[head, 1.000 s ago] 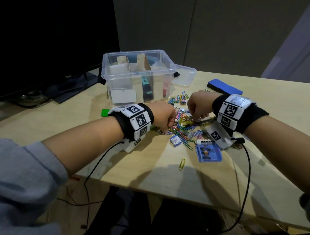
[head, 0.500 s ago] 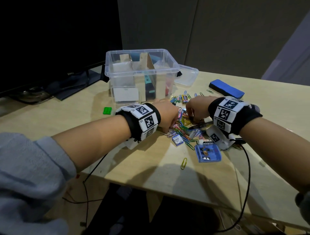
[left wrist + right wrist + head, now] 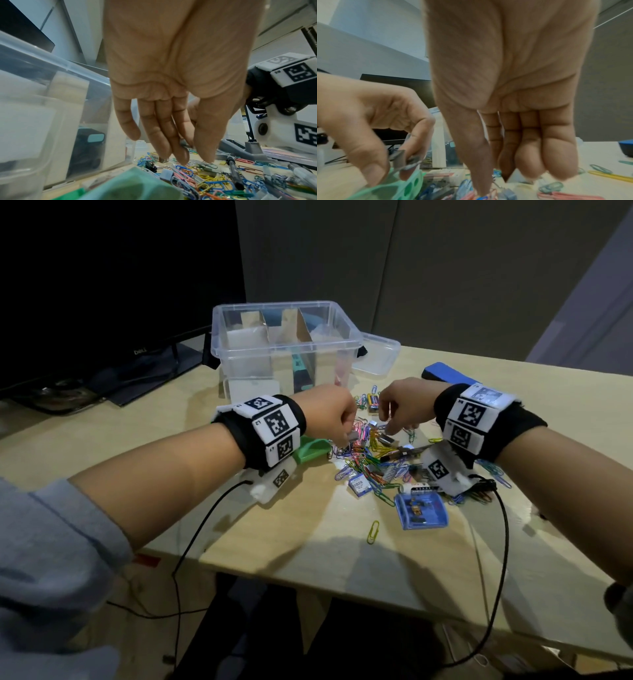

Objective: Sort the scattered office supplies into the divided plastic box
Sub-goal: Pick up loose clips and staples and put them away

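Note:
A heap of coloured paper clips [image 3: 368, 462] and small binder clips lies on the wooden table in front of the clear divided box [image 3: 284, 350]. My left hand [image 3: 347, 436] hovers over the heap's left edge and pinches a small grey binder clip [image 3: 400, 159] between thumb and forefinger. Just to its right, my right hand [image 3: 388, 433] points its fingers down and pinches another grey binder clip [image 3: 506, 193] by its wire handle. In the left wrist view the left hand [image 3: 193, 159] hangs above the clips, its pinch hidden.
A mint-green plastic piece [image 3: 313, 450] lies under the left wrist. A blue case [image 3: 421, 510], a small blue-white box [image 3: 358, 484] and a lone yellow clip [image 3: 373, 530] lie nearer me. The box lid [image 3: 378, 357], a blue eraser [image 3: 448, 374] and a monitor [image 3: 140, 350] stand behind.
Both hands have risen a little off the heap and drawn closer together. Each now has a binder clip pinched in its fingertips.

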`<action>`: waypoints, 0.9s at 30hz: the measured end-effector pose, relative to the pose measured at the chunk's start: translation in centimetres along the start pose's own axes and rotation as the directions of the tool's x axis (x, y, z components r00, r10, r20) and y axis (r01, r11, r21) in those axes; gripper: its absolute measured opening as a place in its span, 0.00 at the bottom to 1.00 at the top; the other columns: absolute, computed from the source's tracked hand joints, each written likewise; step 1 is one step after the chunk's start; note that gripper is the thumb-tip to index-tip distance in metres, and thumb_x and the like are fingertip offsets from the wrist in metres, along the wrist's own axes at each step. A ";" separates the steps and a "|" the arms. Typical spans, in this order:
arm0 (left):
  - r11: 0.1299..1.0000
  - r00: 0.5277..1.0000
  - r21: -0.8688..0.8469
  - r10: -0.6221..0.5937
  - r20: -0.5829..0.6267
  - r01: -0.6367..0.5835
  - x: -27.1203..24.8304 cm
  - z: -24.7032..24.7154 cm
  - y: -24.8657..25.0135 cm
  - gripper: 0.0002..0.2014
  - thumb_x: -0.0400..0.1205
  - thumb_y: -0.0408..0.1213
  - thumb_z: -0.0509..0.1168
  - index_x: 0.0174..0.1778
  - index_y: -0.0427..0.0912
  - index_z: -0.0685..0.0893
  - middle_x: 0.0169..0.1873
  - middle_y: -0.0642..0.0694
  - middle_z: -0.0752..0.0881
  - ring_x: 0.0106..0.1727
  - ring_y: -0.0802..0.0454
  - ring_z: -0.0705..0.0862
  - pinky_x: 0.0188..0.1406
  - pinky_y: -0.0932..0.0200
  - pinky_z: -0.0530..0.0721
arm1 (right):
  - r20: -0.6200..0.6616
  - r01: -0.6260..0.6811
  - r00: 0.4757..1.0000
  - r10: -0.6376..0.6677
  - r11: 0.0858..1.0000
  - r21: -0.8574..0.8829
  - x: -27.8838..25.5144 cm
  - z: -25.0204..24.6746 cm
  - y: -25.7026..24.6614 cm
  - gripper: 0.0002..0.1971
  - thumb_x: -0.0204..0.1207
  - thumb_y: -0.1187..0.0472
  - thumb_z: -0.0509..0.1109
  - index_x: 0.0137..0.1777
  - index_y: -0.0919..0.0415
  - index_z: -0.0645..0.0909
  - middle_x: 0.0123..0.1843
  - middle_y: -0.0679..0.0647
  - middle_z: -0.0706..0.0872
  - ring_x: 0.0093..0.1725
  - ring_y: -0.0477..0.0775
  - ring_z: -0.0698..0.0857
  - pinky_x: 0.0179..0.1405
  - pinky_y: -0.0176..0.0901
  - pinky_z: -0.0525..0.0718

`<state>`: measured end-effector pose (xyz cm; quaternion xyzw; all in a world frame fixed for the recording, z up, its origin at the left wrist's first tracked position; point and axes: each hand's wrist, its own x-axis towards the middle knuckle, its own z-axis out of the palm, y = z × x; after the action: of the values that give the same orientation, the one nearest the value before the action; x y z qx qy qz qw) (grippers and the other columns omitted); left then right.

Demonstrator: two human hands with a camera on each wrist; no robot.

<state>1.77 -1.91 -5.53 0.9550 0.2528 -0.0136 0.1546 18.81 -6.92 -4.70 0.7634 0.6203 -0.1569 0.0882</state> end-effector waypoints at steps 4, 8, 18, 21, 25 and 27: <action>1.000 0.998 -0.028 -0.012 -0.070 0.010 -0.3 -0.1 -0.5 0.06 0.75 0.37 0.75 0.40 0.40 0.85 0.34 0.50 0.85 0.39 0.52 0.82 0.44 0.58 0.80 | -0.035 0.067 0.997 -0.065 0.995 0.069 -0.2 -0.2 -0.7 0.14 0.69 0.57 0.80 0.50 0.56 0.80 0.39 0.52 0.86 0.29 0.49 0.82 0.30 0.37 0.77; 0.995 0.992 -0.085 -0.057 -0.115 0.047 -0.4 -0.3 -0.9 0.07 0.73 0.37 0.77 0.38 0.42 0.85 0.32 0.51 0.85 0.37 0.53 0.83 0.40 0.60 0.80 | -0.094 0.217 0.974 -0.206 0.967 0.130 -0.4 -0.5 -1.8 0.16 0.68 0.56 0.81 0.53 0.54 0.82 0.43 0.45 0.84 0.35 0.44 0.81 0.34 0.34 0.76; 0.930 0.967 -0.340 -0.202 -0.154 0.140 -0.9 -0.8 -2.1 0.08 0.71 0.38 0.80 0.38 0.39 0.89 0.27 0.52 0.84 0.29 0.60 0.79 0.33 0.65 0.77 | -0.190 0.306 0.950 -0.250 0.871 0.383 -0.6 -0.8 -3.8 0.06 0.71 0.70 0.77 0.46 0.66 0.84 0.37 0.55 0.88 0.31 0.44 0.85 0.36 0.39 0.87; 0.872 0.958 -0.468 -0.242 -0.154 0.145 -1.0 -1.0 -2.8 0.07 0.71 0.34 0.80 0.39 0.37 0.90 0.30 0.50 0.86 0.35 0.56 0.83 0.42 0.58 0.82 | -0.211 0.303 0.950 -0.231 0.847 0.437 -0.4 -0.9 -3.7 0.04 0.72 0.71 0.76 0.44 0.66 0.84 0.35 0.54 0.87 0.29 0.41 0.86 0.34 0.38 0.85; 0.787 0.942 -0.599 -0.297 -0.156 0.149 -1.1 -1.0 -3.8 0.05 0.74 0.26 0.76 0.36 0.39 0.87 0.34 0.44 0.89 0.37 0.52 0.88 0.45 0.56 0.87 | -0.241 0.278 0.953 -0.185 0.849 0.448 -0.4 -1.2 -3.6 0.05 0.73 0.73 0.72 0.42 0.63 0.82 0.33 0.53 0.86 0.32 0.48 0.87 0.40 0.49 0.88; 0.739 0.938 -0.658 -0.313 -0.147 0.143 -1.4 -1.1 -4.2 0.08 0.74 0.24 0.74 0.36 0.39 0.85 0.36 0.41 0.89 0.39 0.48 0.89 0.46 0.55 0.89 | -0.274 0.294 0.945 -0.179 0.833 0.469 -0.4 -1.3 -3.6 0.07 0.73 0.75 0.69 0.42 0.62 0.82 0.31 0.50 0.84 0.31 0.50 0.85 0.42 0.54 0.88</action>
<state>-1.54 1.27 -5.53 0.8006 0.3752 0.1734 0.4339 15.35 -6.08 -3.11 0.6890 0.6536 -0.2382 -0.2031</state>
